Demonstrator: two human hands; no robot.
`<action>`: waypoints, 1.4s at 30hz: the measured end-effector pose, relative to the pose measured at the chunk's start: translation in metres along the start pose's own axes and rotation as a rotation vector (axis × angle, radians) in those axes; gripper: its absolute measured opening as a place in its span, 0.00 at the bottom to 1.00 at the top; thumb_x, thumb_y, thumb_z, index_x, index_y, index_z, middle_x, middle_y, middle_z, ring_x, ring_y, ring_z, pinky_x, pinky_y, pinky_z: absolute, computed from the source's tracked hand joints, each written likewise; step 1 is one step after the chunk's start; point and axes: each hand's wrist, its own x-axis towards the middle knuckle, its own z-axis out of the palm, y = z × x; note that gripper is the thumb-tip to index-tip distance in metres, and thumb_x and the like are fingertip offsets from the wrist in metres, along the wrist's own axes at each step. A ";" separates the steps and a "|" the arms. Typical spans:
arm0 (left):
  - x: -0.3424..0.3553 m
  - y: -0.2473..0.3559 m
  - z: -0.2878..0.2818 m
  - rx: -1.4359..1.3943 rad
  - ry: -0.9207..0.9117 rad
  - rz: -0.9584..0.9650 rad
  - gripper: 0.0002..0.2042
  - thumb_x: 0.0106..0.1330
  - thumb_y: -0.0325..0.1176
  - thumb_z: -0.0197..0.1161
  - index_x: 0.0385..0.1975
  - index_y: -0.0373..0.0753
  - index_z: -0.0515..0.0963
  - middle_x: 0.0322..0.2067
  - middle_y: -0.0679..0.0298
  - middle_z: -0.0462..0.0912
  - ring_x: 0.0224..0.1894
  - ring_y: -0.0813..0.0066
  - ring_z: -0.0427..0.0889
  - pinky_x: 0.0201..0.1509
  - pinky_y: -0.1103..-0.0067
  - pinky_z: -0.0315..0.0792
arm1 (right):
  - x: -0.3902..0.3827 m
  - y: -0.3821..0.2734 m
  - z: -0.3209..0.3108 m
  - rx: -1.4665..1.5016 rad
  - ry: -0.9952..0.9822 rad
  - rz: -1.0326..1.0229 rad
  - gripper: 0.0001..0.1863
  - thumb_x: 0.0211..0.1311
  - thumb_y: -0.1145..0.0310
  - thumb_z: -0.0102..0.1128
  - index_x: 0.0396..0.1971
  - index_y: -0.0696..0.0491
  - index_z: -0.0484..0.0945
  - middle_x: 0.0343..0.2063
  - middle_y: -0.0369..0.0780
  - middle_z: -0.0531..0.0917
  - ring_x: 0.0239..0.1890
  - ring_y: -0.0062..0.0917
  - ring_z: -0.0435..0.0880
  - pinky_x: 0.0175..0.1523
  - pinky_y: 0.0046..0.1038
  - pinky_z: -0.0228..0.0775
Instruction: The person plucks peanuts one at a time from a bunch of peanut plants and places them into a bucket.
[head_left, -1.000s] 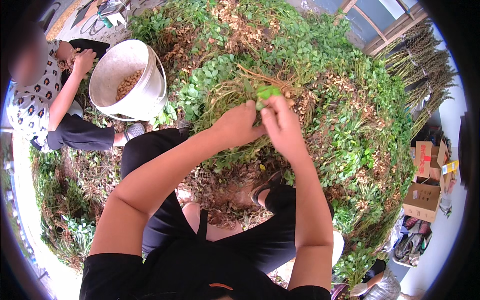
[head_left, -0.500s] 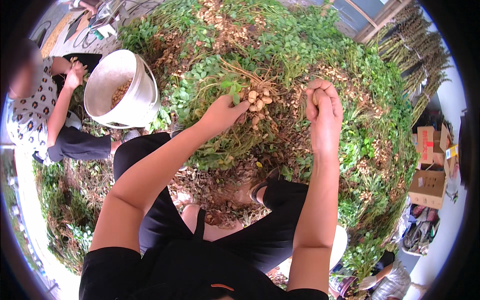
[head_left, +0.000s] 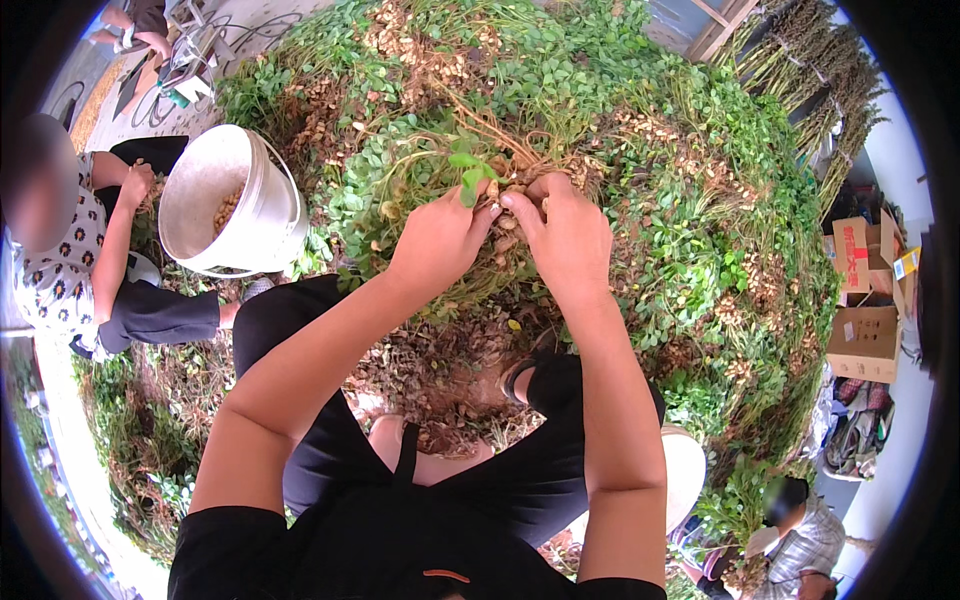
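My left hand (head_left: 440, 238) is closed on a peanut plant (head_left: 508, 145), whose thin brown stems stretch away from me. Pale peanuts (head_left: 508, 226) hang in a cluster between my two hands. At that cluster my right hand (head_left: 572, 240) pinches with thumb and fingers, its thumb tip close to my left thumb. The fingers partly hide what it grips, which looks like peanuts. A bright green leaf (head_left: 470, 178) sticks up beside my left fingertips.
At the left stands a white bucket (head_left: 275, 215) with some peanuts inside, beside a seated person (head_left: 60, 215). Heaped peanut plants (head_left: 700, 235) spread around me. Cardboard boxes (head_left: 862, 335) stand at the right, and another person (head_left: 805, 540) sits at lower right.
My right hand has moved left and inward, from apart at the right onto the peanut cluster. My left hand still holds the plant. The view has shifted slightly.
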 end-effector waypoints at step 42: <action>0.013 0.010 -0.019 -0.394 -0.176 -0.126 0.10 0.74 0.34 0.53 0.44 0.38 0.80 0.23 0.50 0.78 0.26 0.49 0.78 0.33 0.65 0.72 | -0.009 -0.008 0.016 0.825 0.077 -0.137 0.06 0.68 0.67 0.61 0.37 0.53 0.76 0.24 0.32 0.75 0.24 0.16 0.71 0.29 0.21 0.65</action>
